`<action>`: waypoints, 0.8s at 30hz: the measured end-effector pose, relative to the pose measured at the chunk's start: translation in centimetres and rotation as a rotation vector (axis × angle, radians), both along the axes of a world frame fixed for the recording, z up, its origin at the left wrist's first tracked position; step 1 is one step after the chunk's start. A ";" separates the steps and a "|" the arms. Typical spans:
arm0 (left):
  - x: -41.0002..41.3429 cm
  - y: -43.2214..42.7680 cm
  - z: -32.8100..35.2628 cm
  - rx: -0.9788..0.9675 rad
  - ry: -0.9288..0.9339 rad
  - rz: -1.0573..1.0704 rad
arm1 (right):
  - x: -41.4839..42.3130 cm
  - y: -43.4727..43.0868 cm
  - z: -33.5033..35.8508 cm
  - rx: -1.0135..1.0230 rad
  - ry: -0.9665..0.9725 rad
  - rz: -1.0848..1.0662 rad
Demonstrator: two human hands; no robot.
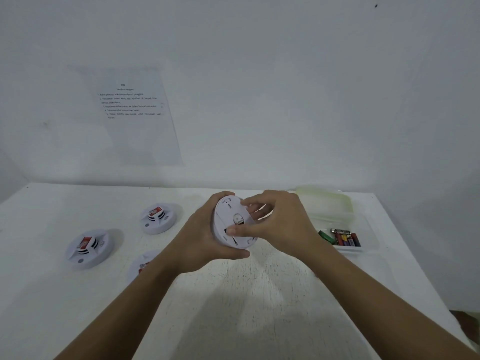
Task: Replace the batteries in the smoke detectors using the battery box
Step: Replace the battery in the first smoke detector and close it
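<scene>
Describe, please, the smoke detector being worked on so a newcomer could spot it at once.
On the white table against the wall, look above its middle, where two hands meet. The smoke detector is the white disc gripped by the left hand, with the fingers of the right hand on it. Unlike the other detectors lying to the left, it shows its flat back.

The left hand [205, 240] grips a round white smoke detector [231, 219] by its rim above the white table [259, 307], while the right hand [283, 224] pinches at its back face with thumb and curled fingers. On the table to the left lie a far detector [158, 218], a near detector [87, 249] and a third detector [141, 266] half hidden by the forearm. To the right sits an open clear battery box [368, 229] holding coloured batteries [342, 238].
</scene>
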State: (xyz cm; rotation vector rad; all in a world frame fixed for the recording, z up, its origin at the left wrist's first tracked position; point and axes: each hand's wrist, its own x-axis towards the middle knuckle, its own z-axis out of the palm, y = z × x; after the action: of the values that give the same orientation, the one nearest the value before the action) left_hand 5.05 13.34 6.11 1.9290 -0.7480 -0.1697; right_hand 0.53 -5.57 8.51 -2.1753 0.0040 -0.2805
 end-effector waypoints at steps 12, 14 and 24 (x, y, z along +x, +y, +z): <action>0.2 0.0 -0.9 -0.032 -0.006 0.016 | 0.0 0.5 -0.3 0.006 -0.032 -0.057; -0.1 -0.2 -0.7 -0.045 -0.023 0.014 | -0.1 0.4 -0.4 0.036 -0.053 -0.080; -0.5 -0.9 0.1 -0.042 -0.097 0.024 | 0.0 0.2 -0.3 -0.018 -0.087 -0.127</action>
State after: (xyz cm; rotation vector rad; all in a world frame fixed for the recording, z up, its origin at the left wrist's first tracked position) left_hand 4.58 12.47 6.18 1.9165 -0.7861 -0.0451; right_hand 0.55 -5.35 8.17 -2.1825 0.0911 -0.4489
